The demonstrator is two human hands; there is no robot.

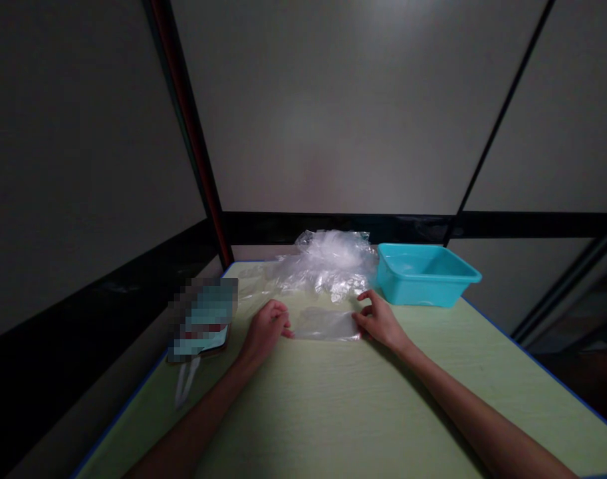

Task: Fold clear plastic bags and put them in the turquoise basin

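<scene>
A clear plastic bag (pixel 326 324) lies stretched between my two hands, low over the table or on it. My left hand (pixel 269 327) pinches its left end with thumb and fingers. At the opposite end, my right hand (pixel 379 320) grips the bag's edge between thumb and fingers, its index finger bent and raised. Just beyond the hands rests a crumpled heap of clear plastic bags (pixel 333 259).
A turquoise plastic basin (pixel 423 289) stands at the back right of the pale green table (pixel 303 406). On the left lies a partly blurred phone-like object (pixel 208 319) with a white strap (pixel 186 382). Wall panels (pixel 363 120) rise behind the table.
</scene>
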